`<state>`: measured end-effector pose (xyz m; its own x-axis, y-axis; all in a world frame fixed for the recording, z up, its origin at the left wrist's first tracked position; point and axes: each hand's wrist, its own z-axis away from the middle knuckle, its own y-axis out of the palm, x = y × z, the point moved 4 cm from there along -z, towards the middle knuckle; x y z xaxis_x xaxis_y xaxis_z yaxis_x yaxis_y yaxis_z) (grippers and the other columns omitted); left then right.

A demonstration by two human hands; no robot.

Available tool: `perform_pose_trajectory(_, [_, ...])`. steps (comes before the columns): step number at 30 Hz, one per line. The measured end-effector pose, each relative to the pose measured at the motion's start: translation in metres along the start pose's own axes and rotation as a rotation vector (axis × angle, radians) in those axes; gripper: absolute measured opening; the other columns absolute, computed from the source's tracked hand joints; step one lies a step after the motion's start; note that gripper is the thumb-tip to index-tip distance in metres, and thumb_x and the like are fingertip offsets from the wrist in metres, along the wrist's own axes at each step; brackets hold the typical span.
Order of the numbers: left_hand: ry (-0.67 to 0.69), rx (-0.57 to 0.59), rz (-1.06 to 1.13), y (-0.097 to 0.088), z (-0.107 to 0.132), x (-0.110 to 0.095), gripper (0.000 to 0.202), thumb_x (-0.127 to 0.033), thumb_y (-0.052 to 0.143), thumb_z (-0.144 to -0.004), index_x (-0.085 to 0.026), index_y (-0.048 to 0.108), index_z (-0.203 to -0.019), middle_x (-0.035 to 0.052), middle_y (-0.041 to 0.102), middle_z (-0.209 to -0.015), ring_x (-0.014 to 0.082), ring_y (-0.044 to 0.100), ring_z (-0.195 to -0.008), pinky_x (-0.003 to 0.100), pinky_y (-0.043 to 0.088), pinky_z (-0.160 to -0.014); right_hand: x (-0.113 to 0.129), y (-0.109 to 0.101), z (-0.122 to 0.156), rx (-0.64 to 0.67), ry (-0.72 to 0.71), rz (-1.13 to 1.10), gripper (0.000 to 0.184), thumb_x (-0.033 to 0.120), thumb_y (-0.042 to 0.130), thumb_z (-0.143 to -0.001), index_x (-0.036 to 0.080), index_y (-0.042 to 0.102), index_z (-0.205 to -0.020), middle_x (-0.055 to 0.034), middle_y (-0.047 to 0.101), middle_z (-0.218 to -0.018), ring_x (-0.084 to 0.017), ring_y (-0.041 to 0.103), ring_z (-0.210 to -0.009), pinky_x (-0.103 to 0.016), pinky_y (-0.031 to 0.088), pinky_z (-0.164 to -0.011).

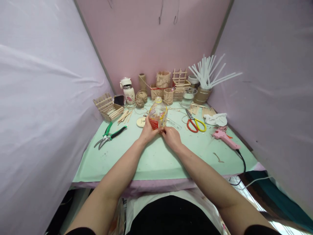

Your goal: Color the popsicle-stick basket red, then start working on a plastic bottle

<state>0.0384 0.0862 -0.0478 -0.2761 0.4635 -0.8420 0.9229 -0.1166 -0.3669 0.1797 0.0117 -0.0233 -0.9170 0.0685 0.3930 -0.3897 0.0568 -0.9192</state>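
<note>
A clear plastic bottle with a red and yellow printed label stands over the middle of the table, its uncapped neck tilted away from me. My left hand wraps its lower left side. At the lower right of the base, my right hand is closed, fingers curled against the bottle; its fingertips are partly hidden. Just left of the bottle lies a round cream-coloured disc. Behind the right hand a clear ruler rests flat on the table.
Green-and-black pruning shears lie at left. Scissors with red and yellow handles and a pink glue gun with a cord lie at right. Along the back stand twine balls, wooden stick crafts, a water cup and white glue sticks.
</note>
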Motion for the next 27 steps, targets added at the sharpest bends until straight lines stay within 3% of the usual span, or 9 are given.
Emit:
perform_pose_trajectory(9, [-0.028, -0.004, -0.001, -0.0011, -0.0004, -0.0014, 0.113, -0.044, 0.096, -0.067, -0.019, 0.028, -0.153, 0.0233, 0.056, -0.151, 0.0376, 0.059, -0.141, 0.056, 0.045, -0.121, 0.0016, 0.0012, -0.0015, -0.006, -0.004, 0.079, 0.032, 0.031, 0.05, -0.11, 0.017, 0.078, -0.117, -0.0144, 0.081, -0.118, -0.027, 0.073, -0.111, -0.032, 0.046, -0.083])
perform_pose_trajectory(16, [-0.051, -0.007, 0.008, -0.0028, 0.001, -0.007, 0.124, -0.048, 0.1, -0.059, -0.019, 0.028, -0.156, 0.0243, 0.054, -0.153, 0.0402, 0.055, -0.145, 0.058, 0.043, -0.123, 0.0026, 0.0, 0.0002, -0.038, -0.035, 0.096, 0.028, 0.028, 0.053, -0.108, 0.017, 0.078, -0.112, -0.0159, 0.082, -0.112, -0.027, 0.072, -0.109, -0.032, 0.046, -0.085])
perform_pose_trajectory(22, [-0.042, -0.014, 0.026, -0.0029, 0.0009, -0.0063, 0.117, -0.038, 0.098, -0.062, -0.018, 0.029, -0.155, 0.0242, 0.054, -0.154, 0.0389, 0.056, -0.145, 0.057, 0.042, -0.124, 0.0032, -0.0011, 0.001, -0.047, -0.033, 0.084, 0.027, 0.028, 0.054, -0.107, 0.018, 0.079, -0.11, -0.0144, 0.082, -0.11, -0.025, 0.073, -0.105, -0.031, 0.046, -0.083])
perform_pose_trajectory(27, [-0.045, -0.007, 0.02, -0.003, 0.0009, -0.005, 0.117, -0.038, 0.098, -0.063, -0.018, 0.03, -0.156, 0.0243, 0.054, -0.154, 0.0393, 0.056, -0.145, 0.058, 0.042, -0.124, 0.0032, -0.0004, 0.0008, -0.042, -0.023, 0.06, 0.029, 0.031, 0.053, -0.108, 0.018, 0.079, -0.108, -0.0138, 0.082, -0.112, -0.025, 0.073, -0.104, -0.031, 0.045, -0.081])
